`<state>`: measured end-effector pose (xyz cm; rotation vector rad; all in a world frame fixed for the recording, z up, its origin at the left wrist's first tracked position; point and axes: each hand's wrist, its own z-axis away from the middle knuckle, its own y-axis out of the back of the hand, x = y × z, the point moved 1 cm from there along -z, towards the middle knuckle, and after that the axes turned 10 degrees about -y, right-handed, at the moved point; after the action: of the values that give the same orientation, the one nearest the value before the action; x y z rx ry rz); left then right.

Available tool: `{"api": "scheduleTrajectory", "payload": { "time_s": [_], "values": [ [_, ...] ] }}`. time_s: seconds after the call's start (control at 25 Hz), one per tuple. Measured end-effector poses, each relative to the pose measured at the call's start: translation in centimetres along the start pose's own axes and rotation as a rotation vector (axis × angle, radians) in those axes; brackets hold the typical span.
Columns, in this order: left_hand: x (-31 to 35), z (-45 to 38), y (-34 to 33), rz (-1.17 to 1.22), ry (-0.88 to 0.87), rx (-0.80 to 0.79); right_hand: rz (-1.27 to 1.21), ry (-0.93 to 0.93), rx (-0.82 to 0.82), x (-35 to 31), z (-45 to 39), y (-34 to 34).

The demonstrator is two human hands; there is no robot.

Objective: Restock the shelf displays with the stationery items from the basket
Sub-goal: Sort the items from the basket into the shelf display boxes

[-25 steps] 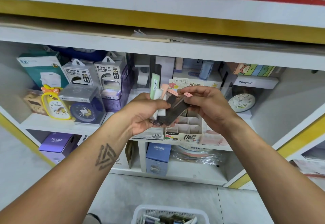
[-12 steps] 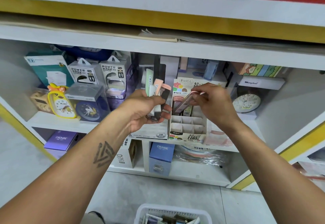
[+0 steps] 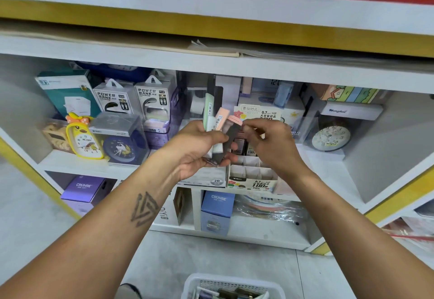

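Observation:
My left hand (image 3: 196, 149) grips a fan of several slim lead-refill cases (image 3: 217, 120) in green, white, pink and dark grey, held upright in front of the middle shelf. My right hand (image 3: 270, 145) is just to their right, its fingertips pinching the pink cap of the dark grey case (image 3: 231, 134). Below both hands stands the cardboard display box (image 3: 251, 182) with dividers; a few dark cases stand in its back row. The white basket (image 3: 195, 282) with more stationery is on the floor at the bottom edge.
Power bank boxes (image 3: 152, 98), a yellow duck clock (image 3: 82, 138) and a blue clock in a clear box (image 3: 119, 149) fill the shelf's left side. A round white clock (image 3: 331, 138) sits at the right. CRUHRE boxes (image 3: 217, 207) stand on the lower shelf.
My right hand carried one case to the display box, left it there, and has come back to the bundle in my left hand. The view has shifted slightly closer.

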<state>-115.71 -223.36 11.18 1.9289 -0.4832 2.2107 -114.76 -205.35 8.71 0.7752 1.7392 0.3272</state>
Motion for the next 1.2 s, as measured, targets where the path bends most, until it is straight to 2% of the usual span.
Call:
{"api": "scheduleTrajectory", "payload": {
  "time_s": [0.08,0.12,0.24,0.48,0.64,0.8,0.96,1.08,1.2],
  "values": [
    [-0.1,0.0,-0.2,-0.028,0.006,-0.034,-0.366,-0.255,-0.151,-0.5,0.0,0.0],
    [-0.2,0.0,-0.4,-0.043,0.016,-0.051,-0.476,-0.311,-0.186,-0.6,0.1,0.1],
    [-0.3,0.0,-0.7,-0.040,0.062,-0.068,-0.534,-0.332,-0.190,-1.1,0.3,0.5],
    [-0.3,-0.8,0.3,-0.015,0.087,0.134,-0.392,-0.319,-0.099,-0.8,0.0,2.5],
    [-0.2,-0.7,1.2,0.044,0.087,0.212,-0.263,-0.327,-0.105,0.3,-0.4,3.5],
    [0.0,-0.5,0.9,0.031,0.063,0.153,-0.003,-0.169,-0.087,0.6,-0.5,2.7],
    [-0.1,-0.3,0.6,-0.012,0.067,0.091,0.313,0.159,0.065,0.4,0.1,1.6],
    [-0.2,-0.3,0.8,-0.039,0.070,0.078,0.311,0.227,0.130,0.5,-0.1,1.5],
    [-0.3,-0.3,0.9,-0.042,0.072,0.046,0.295,0.214,0.109,0.6,-0.1,1.0]
  ]
}}
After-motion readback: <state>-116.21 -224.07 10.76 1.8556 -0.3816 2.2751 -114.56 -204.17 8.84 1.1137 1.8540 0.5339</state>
